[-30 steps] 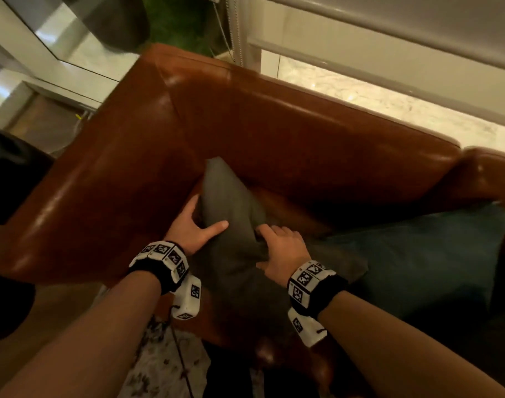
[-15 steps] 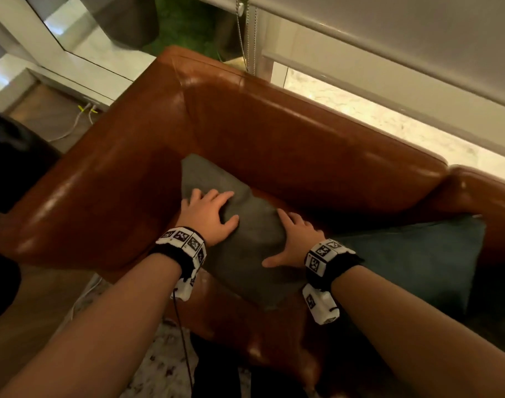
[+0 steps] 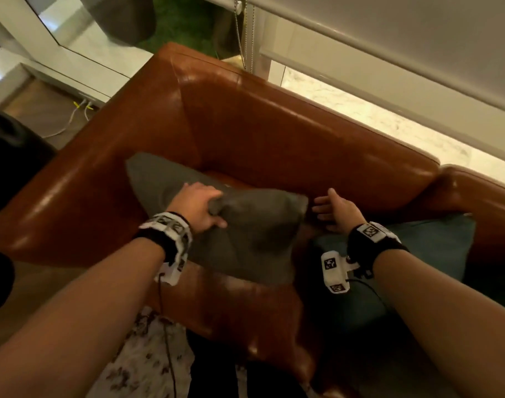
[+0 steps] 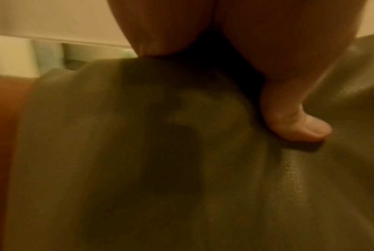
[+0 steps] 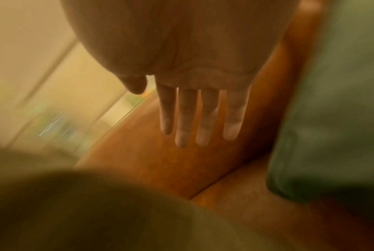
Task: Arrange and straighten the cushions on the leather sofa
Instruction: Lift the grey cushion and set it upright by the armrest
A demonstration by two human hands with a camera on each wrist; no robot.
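A grey-olive cushion (image 3: 245,234) lies in the corner of the brown leather sofa (image 3: 274,133), leaning toward the left armrest. My left hand (image 3: 201,209) grips a fold of its top edge, thumb pressed into the fabric; the left wrist view shows the thumb (image 4: 293,125) dug into the cushion (image 4: 139,161). My right hand (image 3: 333,209) hovers open, fingers spread, just right of the cushion's corner and above the seat. In the right wrist view the straight fingers (image 5: 203,115) hold nothing. A dark teal cushion (image 3: 435,248) lies on the seat under my right wrist.
The sofa's left armrest (image 3: 81,179) and backrest (image 3: 317,145) box in the corner. A window sill (image 3: 389,116) with a blind and its bead chain (image 3: 247,33) runs behind. A patterned rug (image 3: 142,357) and cables (image 3: 73,116) lie on the floor.
The grey cushion has shifted right and turned. My left hand went from lying flat on it to gripping its top edge. My right hand has lifted off and moved right, fingers spread.
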